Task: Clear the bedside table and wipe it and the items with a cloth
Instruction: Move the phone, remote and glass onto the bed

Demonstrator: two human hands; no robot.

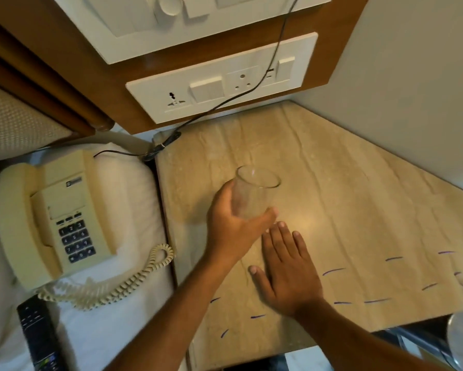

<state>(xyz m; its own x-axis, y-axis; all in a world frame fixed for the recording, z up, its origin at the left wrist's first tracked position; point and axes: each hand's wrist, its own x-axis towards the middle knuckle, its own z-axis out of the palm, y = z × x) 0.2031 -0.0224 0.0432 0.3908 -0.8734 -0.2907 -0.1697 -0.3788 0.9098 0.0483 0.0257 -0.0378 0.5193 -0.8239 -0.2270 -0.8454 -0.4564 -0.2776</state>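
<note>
My left hand (pixel 229 223) is closed around a clear, empty drinking glass (pixel 254 192), holding it upright just above or on the beige marble top of the bedside table (pixel 359 210). Just below the glass, my right hand (pixel 284 266) lies flat on the marble with its fingers spread and nothing in it. No cloth is in view.
A cream corded telephone (pixel 56 223) and a black remote control (pixel 39 336) lie on the white bed at left. White socket and switch panels (pixel 219 79) sit on the wooden wall behind the table, with a black cable (pixel 225 103) running down to the table's back-left corner.
</note>
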